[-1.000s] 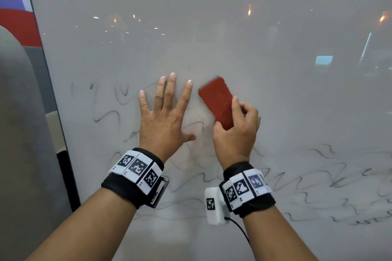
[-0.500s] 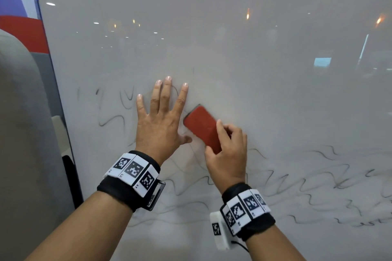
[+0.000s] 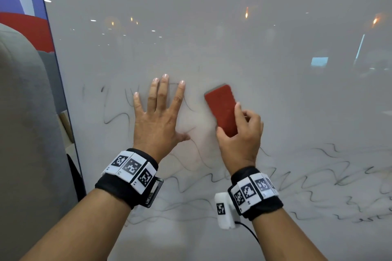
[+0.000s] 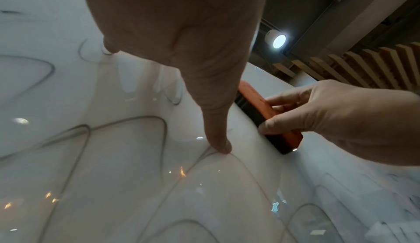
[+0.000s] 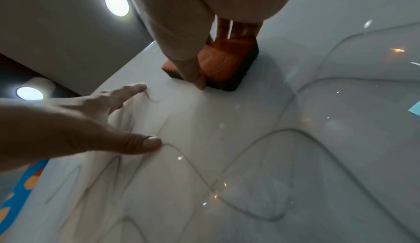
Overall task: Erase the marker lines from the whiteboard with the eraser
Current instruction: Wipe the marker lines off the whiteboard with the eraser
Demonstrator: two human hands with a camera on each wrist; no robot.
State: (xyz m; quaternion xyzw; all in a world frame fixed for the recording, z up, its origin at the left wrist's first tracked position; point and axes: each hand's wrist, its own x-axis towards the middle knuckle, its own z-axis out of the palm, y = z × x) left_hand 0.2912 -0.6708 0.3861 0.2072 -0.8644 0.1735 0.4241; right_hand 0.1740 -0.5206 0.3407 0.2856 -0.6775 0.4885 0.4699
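A large whiteboard (image 3: 233, 27) fills the view, with wavy black marker lines (image 3: 307, 184) across its lower part and fainter ones (image 3: 114, 118) at the left. My right hand (image 3: 241, 133) grips a red eraser (image 3: 221, 106) with a black felt base, pressed flat on the board. In the right wrist view the eraser (image 5: 223, 62) sits under my thumb. My left hand (image 3: 159, 116) lies flat on the board with fingers spread, just left of the eraser. From the left wrist, its thumb touches the board near the eraser (image 4: 265, 110).
The whiteboard's dark left edge (image 3: 63, 95) runs down beside a grey padded surface (image 3: 23, 133) and a red and blue wall (image 3: 19, 17). Ceiling lamps (image 5: 117, 3) and wooden slats (image 4: 363, 63) show beyond the board's top edge.
My right hand slid the eraser down and left toward my left hand, then back up and right. The marker lines beside my left thumb have faded. The left hand stayed flat on the board.
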